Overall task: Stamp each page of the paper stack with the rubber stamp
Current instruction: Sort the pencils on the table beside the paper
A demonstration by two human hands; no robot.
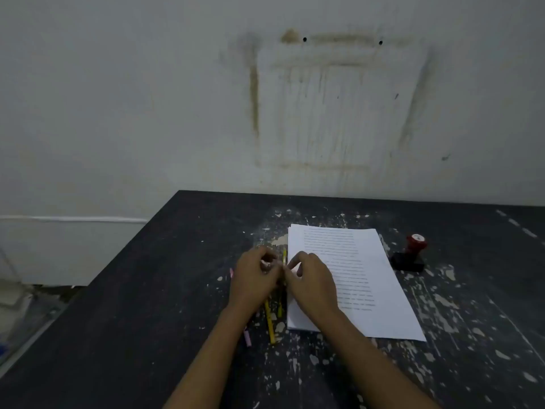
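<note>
A white paper stack (368, 278) with printed lines lies on the dark table (177, 290), slightly turned. The rubber stamp (412, 252), with a red handle on a black base, stands upright just right of the stack, and neither hand touches it. My left hand (256, 276) and my right hand (312, 283) meet at the stack's left edge, over several pencils (269, 320). My left hand's fingers curl round the pencils. My right hand's thumb and forefinger pinch a thin yellow pencil (284, 254) that sticks out between the hands. My right wrist lies over the stack's left part.
A pink pencil (247, 338) lies left of the yellow ones. The tabletop is flecked with pale paint chips. A stained white wall (324, 113) stands right behind the table. The table's left edge drops off to a pale floor.
</note>
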